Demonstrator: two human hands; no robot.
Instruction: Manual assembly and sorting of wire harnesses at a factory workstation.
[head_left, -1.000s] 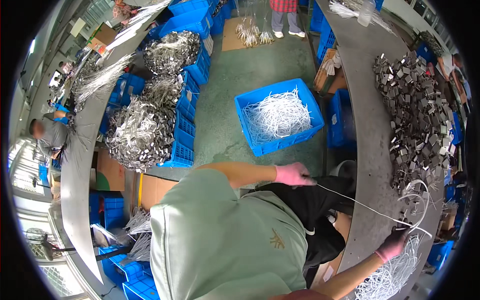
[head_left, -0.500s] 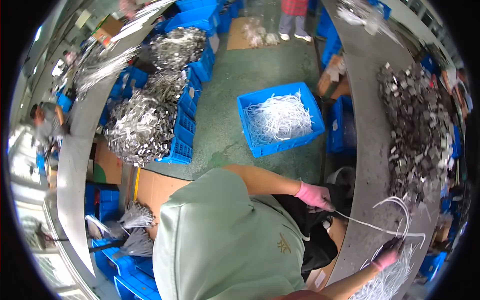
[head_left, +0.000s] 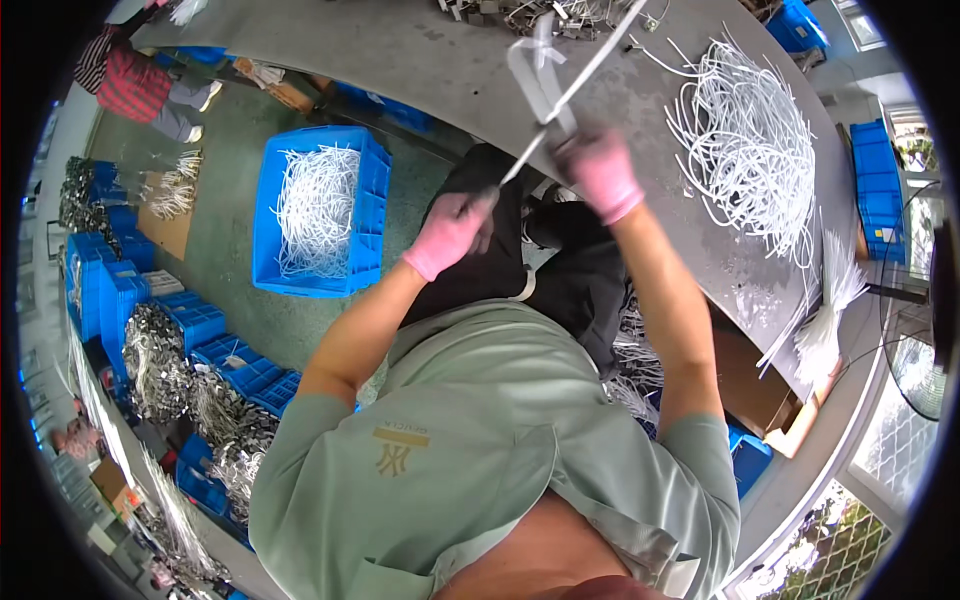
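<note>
The left hand (head_left: pixel 452 235), in a pink glove, is at the centre of the frame with its fingers closed on the lower end of a white cord (head_left: pixel 590 68). The cord runs diagonally from this hand to the top edge of the frame, over the grey desk (head_left: pixel 430 75). The right hand (head_left: pixel 606 178), also in a pink glove, is located to the right of the cord, near its middle section; motion blur covers the fingers, and whether they grip the cord cannot be told. A looped white strip (head_left: pixel 530 85) is positioned just above the right hand, crossing the cord. A loose pile of white cords (head_left: pixel 750 150) lies on the desk at upper right, with small metal pieces (head_left: pixel 485 10) at the top edge. A blue basket (head_left: pixel 373 220), left of centre, stands on the green floor (head_left: pixel 230 250) and contains further white cords (head_left: pixel 318 210). A person in a red checked garment (head_left: pixel 135 85) stands at upper left.
</note>
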